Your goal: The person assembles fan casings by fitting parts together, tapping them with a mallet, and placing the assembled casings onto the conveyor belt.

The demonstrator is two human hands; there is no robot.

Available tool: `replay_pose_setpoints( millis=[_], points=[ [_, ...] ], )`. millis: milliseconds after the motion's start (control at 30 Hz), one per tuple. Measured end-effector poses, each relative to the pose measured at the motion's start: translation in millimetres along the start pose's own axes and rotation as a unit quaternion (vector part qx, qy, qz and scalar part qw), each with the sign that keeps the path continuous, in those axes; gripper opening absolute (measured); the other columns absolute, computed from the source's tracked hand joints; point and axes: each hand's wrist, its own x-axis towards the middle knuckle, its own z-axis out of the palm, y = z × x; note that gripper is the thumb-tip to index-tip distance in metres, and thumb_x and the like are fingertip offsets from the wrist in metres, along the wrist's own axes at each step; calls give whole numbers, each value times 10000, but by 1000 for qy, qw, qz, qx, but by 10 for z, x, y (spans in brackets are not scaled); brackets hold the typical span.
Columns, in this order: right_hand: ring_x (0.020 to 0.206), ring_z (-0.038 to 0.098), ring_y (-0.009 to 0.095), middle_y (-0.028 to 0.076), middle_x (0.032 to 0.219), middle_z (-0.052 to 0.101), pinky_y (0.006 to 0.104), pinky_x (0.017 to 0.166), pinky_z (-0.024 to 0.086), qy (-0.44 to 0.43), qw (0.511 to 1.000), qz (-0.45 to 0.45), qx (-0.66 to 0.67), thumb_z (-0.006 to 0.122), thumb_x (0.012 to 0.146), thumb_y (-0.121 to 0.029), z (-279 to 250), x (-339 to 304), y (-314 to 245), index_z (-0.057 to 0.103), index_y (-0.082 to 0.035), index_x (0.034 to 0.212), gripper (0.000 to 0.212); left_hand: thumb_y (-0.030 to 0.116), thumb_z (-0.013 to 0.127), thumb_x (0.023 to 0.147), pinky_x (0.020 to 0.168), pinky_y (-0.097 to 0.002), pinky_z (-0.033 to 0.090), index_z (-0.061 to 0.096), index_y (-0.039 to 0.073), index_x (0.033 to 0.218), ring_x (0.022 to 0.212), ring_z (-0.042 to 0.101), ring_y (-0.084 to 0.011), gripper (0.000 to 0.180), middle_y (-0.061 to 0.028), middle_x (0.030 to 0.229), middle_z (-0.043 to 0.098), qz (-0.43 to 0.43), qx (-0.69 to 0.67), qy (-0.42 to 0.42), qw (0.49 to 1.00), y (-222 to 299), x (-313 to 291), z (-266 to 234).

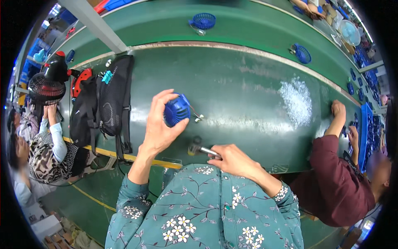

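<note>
My left hand [157,124] holds a small blue slatted fan housing [177,111] above the green bench, thumb on one side and fingers round the other. From the housing's right side hang thin wires with a small pale connector [200,118]. Close to my body, at the bench's near edge, my right hand [235,161] is closed round the handle of a small hammer [194,146]. Its dark head points left and sits below the housing, apart from it. The handle's end is hidden in my palm.
A black bag [114,95] lies at the left, beside a black and red fan [47,88]. Small white pieces [296,101] are heaped at the right. Beyond the bench, a green conveyor [248,27] carries blue fan housings [203,20]. A co-worker's maroon sleeve [327,155] reaches in at right.
</note>
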Motion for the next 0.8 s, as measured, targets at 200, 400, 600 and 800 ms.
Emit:
replay_pose_setpoints(
  millis=[200, 400, 600, 800],
  points=[
    [782, 602, 449, 239, 842, 641, 481, 700, 475, 42, 998, -34, -12, 637, 875, -144, -102, -61, -42, 633, 21, 926, 173, 48, 772, 672, 1010, -393, 418, 508, 74, 1242, 1221, 499, -321, 628, -174, 1359, 471, 41, 29, 13, 999, 113, -18, -24],
    [495, 417, 12, -24, 664, 587, 225, 420, 290, 170, 921, 73, 344, 723, 858, -94, -485, -239, -36, 683, -15, 925, 110, 66, 778, 664, 1025, -421, 402, 475, 61, 1273, 1244, 476, -339, 680, -183, 1369, 467, 88, 2, -18, 996, 206, -9, 66],
    [340, 327, 19, 127, 791, 631, 199, 300, 229, 177, 809, 6, 561, 641, 907, -42, -741, -123, -56, 607, 28, 934, 82, 79, 793, 654, 1041, -445, 385, 445, 42, 1288, 1242, 467, -368, 724, -199, 1353, 476, 114, -75, -100, 986, 400, 12, 312],
    [331, 300, 10, 52, 719, 576, 199, 298, 243, 125, 756, 8, 643, 633, 945, -143, -722, 46, 71, 617, 37, 938, 181, 102, 804, 657, 1001, -443, 426, 450, 48, 1285, 1203, 497, -375, 723, -189, 1346, 479, 121, -84, -150, 978, 555, 67, 412]
  ],
)
